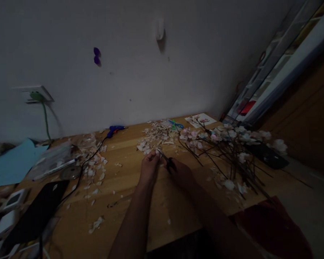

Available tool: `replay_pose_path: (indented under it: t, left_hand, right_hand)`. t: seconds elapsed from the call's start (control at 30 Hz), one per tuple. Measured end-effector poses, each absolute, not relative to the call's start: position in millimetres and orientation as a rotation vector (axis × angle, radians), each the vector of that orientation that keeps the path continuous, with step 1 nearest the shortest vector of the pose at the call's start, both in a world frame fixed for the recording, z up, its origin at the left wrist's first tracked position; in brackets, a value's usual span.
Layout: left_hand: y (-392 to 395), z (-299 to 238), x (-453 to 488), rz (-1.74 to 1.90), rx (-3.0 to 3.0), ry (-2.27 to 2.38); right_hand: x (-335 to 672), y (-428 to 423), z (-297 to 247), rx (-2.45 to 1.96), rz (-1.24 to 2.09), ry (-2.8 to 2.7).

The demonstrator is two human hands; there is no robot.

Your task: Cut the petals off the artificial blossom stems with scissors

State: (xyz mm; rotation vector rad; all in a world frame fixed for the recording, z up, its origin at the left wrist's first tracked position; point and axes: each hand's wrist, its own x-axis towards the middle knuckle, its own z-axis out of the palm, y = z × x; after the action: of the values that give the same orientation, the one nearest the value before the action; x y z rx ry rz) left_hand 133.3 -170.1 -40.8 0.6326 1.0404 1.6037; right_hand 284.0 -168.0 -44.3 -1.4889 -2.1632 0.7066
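Note:
My left hand (pixel 149 166) is pinched shut on a small pale shell piece at its fingertips, over the wooden table (pixel 129 194). My right hand (pixel 180 172) is closed on black-handled scissors (pixel 169 162), whose blades point toward the piece in the left fingers. Just beyond both hands lies a heap of pale shell fragments (pixel 154 137). To the right lies a bundle of dark twigs with pink and white flowers (pixel 226 145).
A blue glue gun (pixel 115 129) with a black cord lies near the wall. Blue-green scissors (pixel 176 125) and a card (pixel 200 120) sit at the back. Left are blue paper (pixel 13 162), a plastic bag (pixel 52 160), a black tablet (pixel 35 212) and scattered fragments (pixel 93 171).

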Motion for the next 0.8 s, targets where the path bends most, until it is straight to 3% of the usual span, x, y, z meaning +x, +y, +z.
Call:
replay_pose_path:
  t: [0.3,0.6,0.8]
  left_hand:
    - [-171.4,-27.7,116.7,1.555,0.965,1.274]
    - [-172.9,-40.3,145.5,1.588,0.481,0.767]
    - [-171.7,-37.4,130.7,1.601,0.783,1.131]
  right_hand:
    - [285.3,-167.8,-45.1,-1.495,0.687,-2.184]
    - [284.4,-168.0,-45.8,-1.484,0.652,-2.19]
    - [284.4,-167.7,-46.3,-1.477,0.656,-2.188]
